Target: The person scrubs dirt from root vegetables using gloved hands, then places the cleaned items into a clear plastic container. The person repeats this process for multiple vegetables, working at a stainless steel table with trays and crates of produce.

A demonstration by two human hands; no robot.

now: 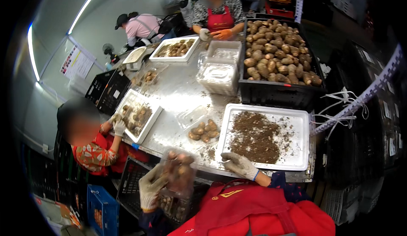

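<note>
My left hand (153, 183), in a pale work glove, grips a clear plastic punnet (178, 172) of brown tubers over a black crate beside the metal table. Soiled and gloved, my right hand (240, 166) rests at the near left edge of a white foam tray (303, 140), its fingers apart. Loose soil (254, 137) lies in that tray. Left of the tray, several taro-like tubers (205, 131) sit in an open clear punnet on the table. A large heap of such tubers (276, 51) fills a black crate beyond the tray.
Stacked clear punnets (219, 73) stand on the metal table (171, 89). Across it and at the left, two gloved co-workers handle tubers near white trays (143, 131). A black crate (130, 185) is below the near edge, with a blue crate (102, 209) beyond. A perforated post (359, 104) slants at right.
</note>
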